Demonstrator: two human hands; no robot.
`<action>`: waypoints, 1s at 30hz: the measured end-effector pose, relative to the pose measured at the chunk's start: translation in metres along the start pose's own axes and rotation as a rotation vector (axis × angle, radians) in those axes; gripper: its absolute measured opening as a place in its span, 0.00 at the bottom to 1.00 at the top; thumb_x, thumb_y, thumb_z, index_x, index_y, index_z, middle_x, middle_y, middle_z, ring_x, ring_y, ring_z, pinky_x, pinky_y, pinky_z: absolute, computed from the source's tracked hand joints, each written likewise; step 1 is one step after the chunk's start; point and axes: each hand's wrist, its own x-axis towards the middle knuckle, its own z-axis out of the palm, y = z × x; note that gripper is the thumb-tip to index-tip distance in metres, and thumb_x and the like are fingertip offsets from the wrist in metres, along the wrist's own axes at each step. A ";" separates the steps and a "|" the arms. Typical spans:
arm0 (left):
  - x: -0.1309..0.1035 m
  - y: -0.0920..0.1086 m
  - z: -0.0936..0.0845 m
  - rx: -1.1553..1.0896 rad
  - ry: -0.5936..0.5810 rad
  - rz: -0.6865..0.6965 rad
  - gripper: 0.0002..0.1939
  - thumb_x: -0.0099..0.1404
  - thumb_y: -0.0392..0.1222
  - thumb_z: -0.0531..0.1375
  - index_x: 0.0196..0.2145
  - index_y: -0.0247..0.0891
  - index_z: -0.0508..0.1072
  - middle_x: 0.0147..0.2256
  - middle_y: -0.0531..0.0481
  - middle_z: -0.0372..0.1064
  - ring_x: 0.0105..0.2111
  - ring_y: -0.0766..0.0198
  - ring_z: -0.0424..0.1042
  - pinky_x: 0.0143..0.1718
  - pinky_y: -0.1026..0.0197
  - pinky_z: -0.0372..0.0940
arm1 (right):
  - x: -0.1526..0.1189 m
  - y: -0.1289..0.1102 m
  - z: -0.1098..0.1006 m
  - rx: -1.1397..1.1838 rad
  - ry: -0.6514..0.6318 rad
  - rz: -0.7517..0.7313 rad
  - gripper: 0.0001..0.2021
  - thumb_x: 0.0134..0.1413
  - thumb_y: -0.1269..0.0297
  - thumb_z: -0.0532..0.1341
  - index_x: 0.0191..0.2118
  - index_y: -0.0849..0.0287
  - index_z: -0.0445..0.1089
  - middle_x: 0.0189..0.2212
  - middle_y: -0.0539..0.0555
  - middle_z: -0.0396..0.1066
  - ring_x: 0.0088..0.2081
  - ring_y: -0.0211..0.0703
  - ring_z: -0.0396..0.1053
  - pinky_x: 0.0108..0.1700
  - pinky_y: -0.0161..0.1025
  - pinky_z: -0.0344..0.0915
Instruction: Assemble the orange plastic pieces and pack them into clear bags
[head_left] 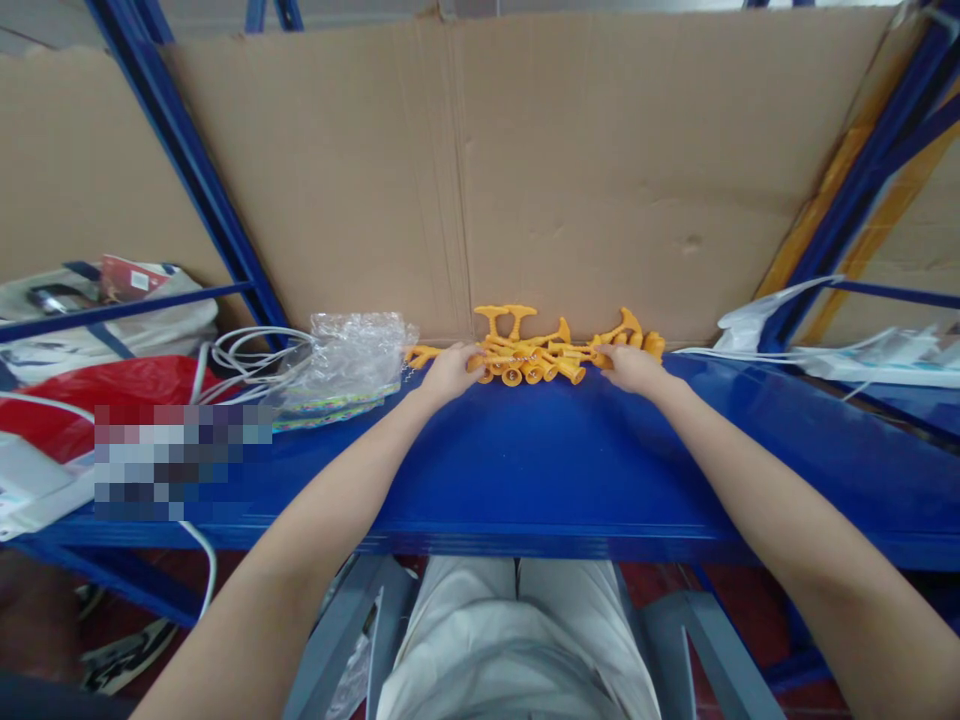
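A row of several yellow plastic pieces (532,368) lies at the back of the blue shelf, against the cardboard. They have T-shaped or hooked heads and round, cup-like ends, and some of those ends face me. A thin beaded or chain-like line runs across the pile between my hands. My left hand (451,372) is at the pile's left end, fingers curled in on a yellow piece. At the right end my right hand (636,368) has its fingers closed on another yellow piece, with more pieces showing behind it. Both sets of fingertips are partly hidden.
Clear plastic bags (352,360) with a colourful edge lie left of the pile, beside coiled white cables (251,350). Farther left are a red bag (127,390) and a cloth bag (172,318). Blue uprights (187,150) flank the cardboard (600,170). A white power strip (885,368) is at right.
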 end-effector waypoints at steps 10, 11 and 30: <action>-0.008 0.019 -0.005 0.107 -0.070 0.040 0.17 0.61 0.41 0.60 0.48 0.39 0.77 0.43 0.46 0.76 0.43 0.56 0.75 0.44 0.59 0.68 | -0.007 -0.043 -0.006 0.069 0.191 -0.382 0.13 0.57 0.68 0.60 0.48 0.61 0.71 0.47 0.63 0.76 0.48 0.56 0.74 0.50 0.50 0.67; -0.008 0.019 -0.006 0.111 -0.076 0.039 0.17 0.61 0.41 0.60 0.48 0.39 0.77 0.43 0.46 0.77 0.43 0.55 0.75 0.43 0.59 0.68 | -0.007 -0.043 -0.005 0.070 0.187 -0.389 0.13 0.57 0.68 0.60 0.48 0.61 0.71 0.47 0.63 0.76 0.49 0.56 0.74 0.50 0.50 0.67; -0.011 0.043 -0.014 0.134 -0.067 -0.015 0.15 0.63 0.42 0.58 0.46 0.40 0.78 0.43 0.45 0.76 0.43 0.55 0.75 0.43 0.59 0.69 | -0.004 -0.051 0.007 0.305 0.301 -0.506 0.16 0.59 0.68 0.58 0.52 0.58 0.72 0.45 0.61 0.73 0.47 0.53 0.72 0.50 0.51 0.68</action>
